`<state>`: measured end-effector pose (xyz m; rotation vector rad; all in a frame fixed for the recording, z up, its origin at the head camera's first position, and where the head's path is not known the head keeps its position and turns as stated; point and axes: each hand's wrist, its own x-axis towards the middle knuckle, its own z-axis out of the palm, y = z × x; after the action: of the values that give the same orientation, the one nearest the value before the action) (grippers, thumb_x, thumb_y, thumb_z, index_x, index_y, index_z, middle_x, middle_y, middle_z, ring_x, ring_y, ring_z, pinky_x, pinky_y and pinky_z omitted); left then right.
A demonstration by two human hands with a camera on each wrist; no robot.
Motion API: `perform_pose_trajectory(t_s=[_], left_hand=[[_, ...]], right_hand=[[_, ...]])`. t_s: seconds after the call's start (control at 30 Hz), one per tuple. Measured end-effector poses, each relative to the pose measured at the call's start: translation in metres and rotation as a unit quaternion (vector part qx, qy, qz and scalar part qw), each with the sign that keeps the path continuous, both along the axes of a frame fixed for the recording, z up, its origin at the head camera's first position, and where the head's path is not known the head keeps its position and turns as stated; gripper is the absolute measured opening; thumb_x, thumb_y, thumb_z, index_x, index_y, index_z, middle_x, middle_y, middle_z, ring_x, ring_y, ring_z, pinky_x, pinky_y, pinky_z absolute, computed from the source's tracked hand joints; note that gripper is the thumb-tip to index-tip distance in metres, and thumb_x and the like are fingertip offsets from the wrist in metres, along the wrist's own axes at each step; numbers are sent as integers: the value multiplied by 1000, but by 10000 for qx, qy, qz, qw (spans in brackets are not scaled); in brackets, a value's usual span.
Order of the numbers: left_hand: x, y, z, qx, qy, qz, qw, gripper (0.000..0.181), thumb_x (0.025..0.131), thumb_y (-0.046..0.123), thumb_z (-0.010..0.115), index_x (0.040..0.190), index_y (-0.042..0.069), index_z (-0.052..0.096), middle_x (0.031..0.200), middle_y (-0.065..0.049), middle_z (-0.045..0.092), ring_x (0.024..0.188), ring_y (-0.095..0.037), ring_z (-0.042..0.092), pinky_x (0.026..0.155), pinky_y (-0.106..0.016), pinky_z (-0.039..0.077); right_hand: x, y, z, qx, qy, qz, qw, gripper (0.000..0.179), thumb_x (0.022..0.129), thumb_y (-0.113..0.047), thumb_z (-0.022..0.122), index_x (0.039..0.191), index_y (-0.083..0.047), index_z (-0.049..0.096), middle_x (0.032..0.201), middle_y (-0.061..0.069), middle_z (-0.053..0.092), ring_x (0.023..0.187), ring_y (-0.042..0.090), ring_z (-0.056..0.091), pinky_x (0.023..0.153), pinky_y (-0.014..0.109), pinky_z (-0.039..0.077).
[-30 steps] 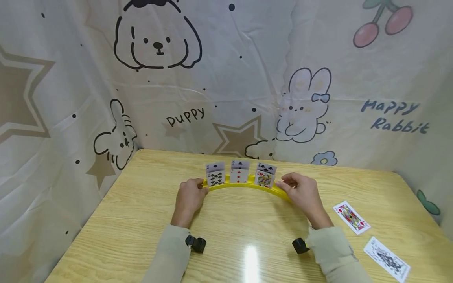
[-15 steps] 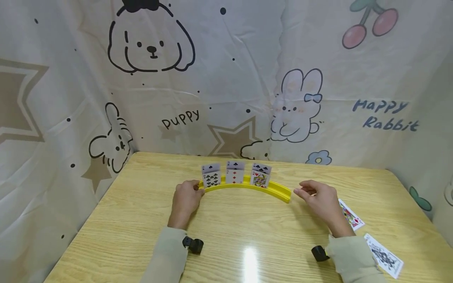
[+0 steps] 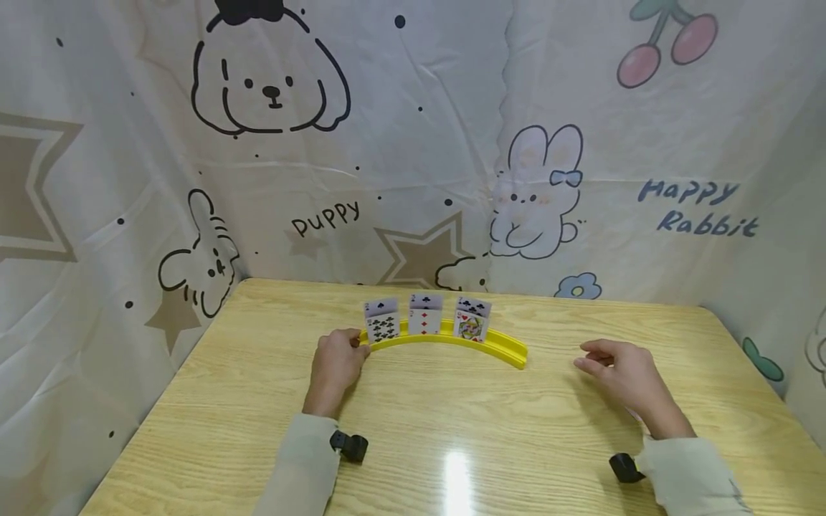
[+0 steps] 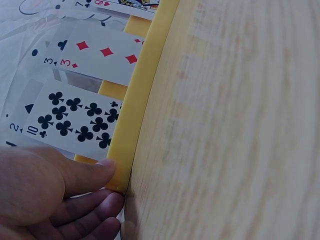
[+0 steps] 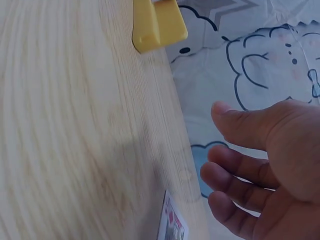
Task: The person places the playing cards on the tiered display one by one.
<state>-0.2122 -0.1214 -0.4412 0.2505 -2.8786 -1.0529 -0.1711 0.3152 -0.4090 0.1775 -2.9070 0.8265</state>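
Observation:
My left hand point(image 3: 335, 364) grips the left end of a curved yellow card holder point(image 3: 510, 349), thumb point(image 4: 92, 175) on its front edge. Playing cards stand upright in it, in three pairs. A ten of clubs point(image 4: 85, 117) stands before a two of spades point(image 3: 381, 307); a three of diamonds point(image 4: 102, 55) is before a three of clubs point(image 3: 426, 299). At the right, a face card with a red heart point(image 3: 470, 327) fronts a club card point(image 3: 474, 307). My right hand point(image 3: 629, 373) hovers right of the holder, fingers loosely bent, holding nothing.
A playing card point(image 5: 172, 222) lies on the wooden table point(image 3: 452, 408) under my right forearm, mostly hidden in the head view. A printed curtain point(image 3: 413, 143) hangs behind the table's back edge. Each wrist wears a small black camera point(image 3: 351, 447).
My right hand has let go of the holder's right end and moved right, over the loose cards, hiding them. My left hand keeps its grip. The head view has shifted slightly.

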Motion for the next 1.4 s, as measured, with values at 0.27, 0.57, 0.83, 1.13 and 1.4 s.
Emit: perform_pose_trajectory(t_s=[0.27,0.57,0.83,1.13,1.4], left_hand=[[0,-1,0,-49,-19,-13,10000,41,92,16,74,128,-1,66,109,-14,70,102,-28,64,85,-44,52],[0,0,-1,-101,121,-49,9999,40,91,16,76,126,-1,68,108,-14,71,103,-30,65,86,-45,53],[0,-1,2,-107,90,-31,9999,40,91,17,76,126,-1,68,108,-14,71,103,-30,65,86,-45,53],[1,0,2,-113,45,-16,9999,40,91,16,76,126,-1,68,108,-13,71,103,-29,64,87,-44,52],[-1,0,1,-129,7,1,9999,40,92,17,75,127,0,68,108,-12,71,103,-29,63,87,-44,52]], right_hand=[[0,22,-1,146,-167,38,9997,39,93,-19,74,118,10,66,96,15,71,84,32,67,69,47,54],[-3,42,-5,370,-295,11,9989,39,90,-17,76,117,10,67,89,8,69,73,19,61,63,37,49],[-8,56,-11,484,-583,-77,9971,42,88,-19,78,117,9,66,90,7,68,76,20,58,67,39,49],[-14,63,-15,539,-993,-226,9933,48,88,-24,79,118,10,65,94,13,68,81,25,56,72,45,48],[-20,67,-13,708,-1079,71,9916,47,87,-21,79,119,11,65,100,22,67,91,35,60,79,55,49]])
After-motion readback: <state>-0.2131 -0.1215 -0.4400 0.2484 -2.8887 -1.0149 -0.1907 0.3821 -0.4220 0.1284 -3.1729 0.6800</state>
